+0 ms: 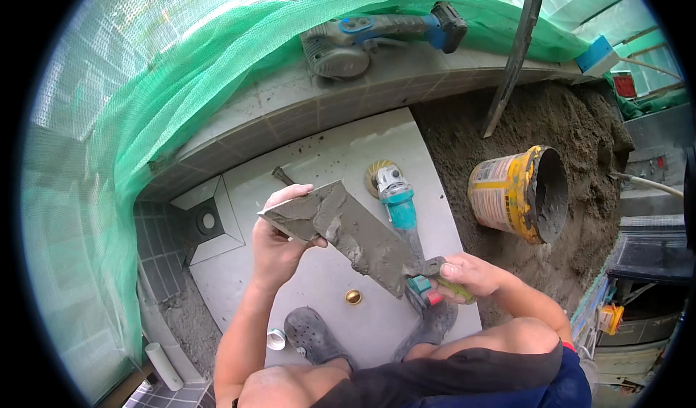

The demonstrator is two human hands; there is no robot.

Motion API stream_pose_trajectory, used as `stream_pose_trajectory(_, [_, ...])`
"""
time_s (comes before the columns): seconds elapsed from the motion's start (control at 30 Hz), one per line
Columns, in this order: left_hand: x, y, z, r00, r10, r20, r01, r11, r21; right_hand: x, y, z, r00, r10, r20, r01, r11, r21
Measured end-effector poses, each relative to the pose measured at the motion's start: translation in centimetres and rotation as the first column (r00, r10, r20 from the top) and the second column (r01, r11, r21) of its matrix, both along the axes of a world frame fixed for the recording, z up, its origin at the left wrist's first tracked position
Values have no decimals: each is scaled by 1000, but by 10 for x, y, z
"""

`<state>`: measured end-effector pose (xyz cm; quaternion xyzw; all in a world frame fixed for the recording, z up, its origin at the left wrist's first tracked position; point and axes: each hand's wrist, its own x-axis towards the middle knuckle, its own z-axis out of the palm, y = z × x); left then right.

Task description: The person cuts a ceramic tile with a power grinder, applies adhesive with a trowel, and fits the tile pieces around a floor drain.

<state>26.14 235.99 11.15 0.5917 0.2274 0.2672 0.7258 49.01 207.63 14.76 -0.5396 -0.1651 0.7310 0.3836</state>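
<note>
My left hand (278,245) grips one end of a narrow tile strip (265,214), tilted over the floor. Grey mortar (362,238) coats its upper face in an uneven layer with ridges and lumps. At the strip's other end, my right hand (471,274) is closed around the green handle of a trowel (457,290). Its small mortar-smeared blade is by the strip's end; whether they touch I cannot tell. Below lies a teal angle grinder (399,205) with a yellowish disc, its rear partly hidden by the strip and trowel.
Large pale tile (395,136) lies under my shoes. A yellow bucket (500,194) tilts on rough mortar (573,125) at right. A cordless tile vibrator (341,56) rests on the ledge, near a long metal bar (511,67). A square drain (208,221) and brass round piece (353,297) show too.
</note>
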Motion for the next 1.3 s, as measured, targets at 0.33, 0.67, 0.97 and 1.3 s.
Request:
stream_pose_trajectory(0.33, [-21, 19, -12, 987, 109, 117, -95, 988, -123, 3, 9, 23, 991, -130, 17, 128, 989, 71])
stream_pose_trajectory(0.67, [-17, 13, 0, 972, 147, 181, -65, 916, -395, -10, -11, 15, 969, -247, 27, 246, 969, 18])
stream_pose_trajectory(0.97, [-20, 23, -13, 992, -128, -13, 128, 991, 31, 6, -22, 21, 946, -129, 298, 144, 989, -30])
stream_pose_trajectory(1.3, [-39, 22, -45, 980, -70, 185, 94, 988, -125, 27, -156, 53, 60, -338, 939, 541, 802, 254])
